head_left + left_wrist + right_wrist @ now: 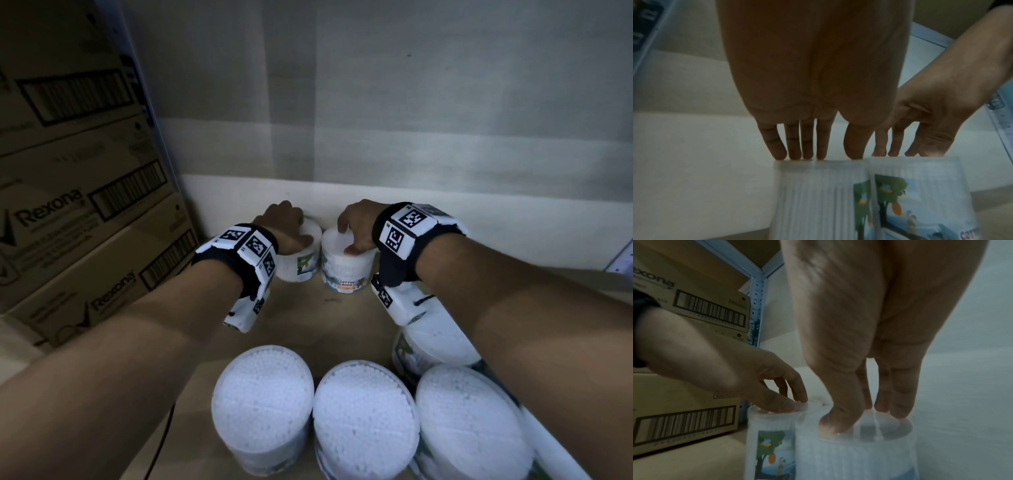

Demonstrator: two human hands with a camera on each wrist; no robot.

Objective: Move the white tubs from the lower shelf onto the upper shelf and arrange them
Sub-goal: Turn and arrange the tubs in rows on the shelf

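Two white tubs of cotton buds stand side by side at the back of the brown shelf board (346, 318). My left hand (286, 222) comes down on the left tub (298, 269), its fingertips (781, 154) resting on the lid. My right hand (356, 222) sits on the right tub (346, 270), thumb and fingertips (900, 412) pressed into the lid's recess. The left wrist view shows the left tub (813, 194) touching the right tub (920, 186). From the right wrist, the left hand (777, 391) lies on its tub (770, 434) beside the right tub (855, 456).
Stacked Rexona cartons (68, 205) fill the left side, against a shelf post (756, 305). Several more white tubs (363, 418) stand in the foreground, one (431, 346) under my right wrist. A pale wall (411, 137) closes the back.
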